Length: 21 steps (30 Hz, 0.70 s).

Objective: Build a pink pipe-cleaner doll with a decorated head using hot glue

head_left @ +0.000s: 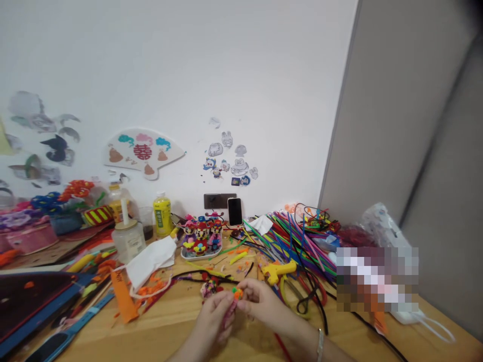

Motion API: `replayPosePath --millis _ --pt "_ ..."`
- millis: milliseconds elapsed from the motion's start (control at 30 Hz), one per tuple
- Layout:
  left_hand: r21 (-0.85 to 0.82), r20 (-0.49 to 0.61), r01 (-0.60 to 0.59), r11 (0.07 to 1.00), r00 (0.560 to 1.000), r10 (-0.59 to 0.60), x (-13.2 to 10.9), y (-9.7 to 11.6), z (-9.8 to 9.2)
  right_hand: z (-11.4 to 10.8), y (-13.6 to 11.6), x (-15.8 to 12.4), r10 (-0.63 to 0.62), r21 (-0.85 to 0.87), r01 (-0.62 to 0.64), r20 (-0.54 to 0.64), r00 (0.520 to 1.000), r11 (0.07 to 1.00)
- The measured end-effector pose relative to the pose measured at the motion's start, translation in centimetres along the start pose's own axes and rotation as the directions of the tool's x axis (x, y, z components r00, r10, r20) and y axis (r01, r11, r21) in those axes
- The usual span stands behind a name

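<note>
Low in the middle of the head view, my left hand and my right hand meet above the table. Between their fingertips is a small orange and green fuzzy craft piece. My right fingers pinch at its side, while the left fingers close around its lower part, where a bit of pink shows. Much of what the left hand holds is hidden by its fingers. Just beyond my left fingertips lies a small, colourful doll-like figure, partly covered. A yellow glue gun rests past my right hand, beside scissors.
Several fuzzy figures stand in a white tray. Pipe cleaners are heaped at the right. A phone leans by the wall. A yellow-labelled bottle, a glass jar and a white face mask are at left.
</note>
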<state>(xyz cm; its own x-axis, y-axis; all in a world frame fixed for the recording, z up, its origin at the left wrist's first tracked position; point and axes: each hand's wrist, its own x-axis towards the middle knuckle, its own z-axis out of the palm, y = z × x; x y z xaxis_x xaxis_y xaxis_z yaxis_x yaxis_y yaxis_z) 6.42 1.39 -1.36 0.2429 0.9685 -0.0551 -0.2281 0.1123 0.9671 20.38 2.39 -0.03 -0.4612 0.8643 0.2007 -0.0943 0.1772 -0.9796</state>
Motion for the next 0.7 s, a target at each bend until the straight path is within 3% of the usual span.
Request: replayPosePath --millis 167,300,500,700 --pt "0.037 -0.009 -0.019 0.999 1.0 0.019 0.1 -0.5 0.0 0.0 0.4 0.2 0.037 0.036 -0.038 0.021 0.999 0.999" --pt "0.111 -0.087 -0.127 0.986 0.987 0.136 0.0 0.2 0.0 0.2 0.8 0.3 0.031 0.036 -0.03 -0.033 0.999 0.999" --pt "0.469 -0.054 -0.311 0.827 0.924 0.378 -0.8 0.9 -0.5 0.5 1.0 0.3 -0.036 -0.075 0.024 -0.159 0.987 0.997" --pt "0.404 -0.057 -0.22 0.888 0.963 0.265 -0.6 0.7 -0.6 0.4 0.6 0.4 -0.011 -0.047 0.005 -0.13 0.991 0.999"
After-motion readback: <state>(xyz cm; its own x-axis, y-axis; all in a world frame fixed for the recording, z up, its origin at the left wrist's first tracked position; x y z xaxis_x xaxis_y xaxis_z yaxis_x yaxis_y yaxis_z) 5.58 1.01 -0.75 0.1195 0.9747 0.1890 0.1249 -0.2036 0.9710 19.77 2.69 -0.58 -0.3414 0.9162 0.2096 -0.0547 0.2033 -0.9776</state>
